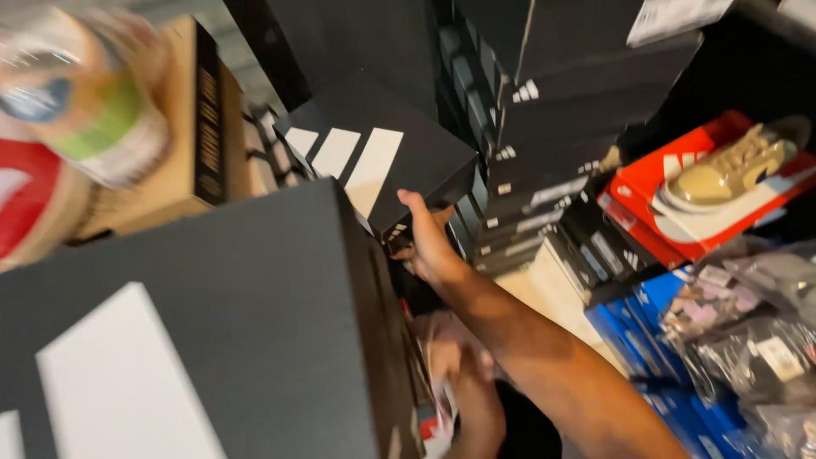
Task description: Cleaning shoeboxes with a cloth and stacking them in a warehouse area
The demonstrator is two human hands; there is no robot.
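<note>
Box in hand: black shoebox (382, 161) with three white stripes on the lid — it sits tilted, long axis running from lower right up to upper left, the stripes fanning toward the lower right corner.
Where it is: up at the top of the stacks, resting against the edge of the big near box, in front of the wall of dark boxes.
Right hand: right hand (429, 242) is reaching up, thumb pressed along the box's lower edge, fingers tucked under it — gripping that corner.
Left hand: left hand (459, 374) is low down beside the near box, blurry, curled around some pinkish paper or plastic; can't tell exactly what.
Near box: huge black box (255, 306) with white stripes fills the lower left, very close to the camera.
Around: tan cardboard box (191, 119) upper left, stacked black boxes (552, 144) behind, a red box (671, 204) with a beige sneaker (731, 166) on it at right, blue boxes (646, 331) below.
</note>
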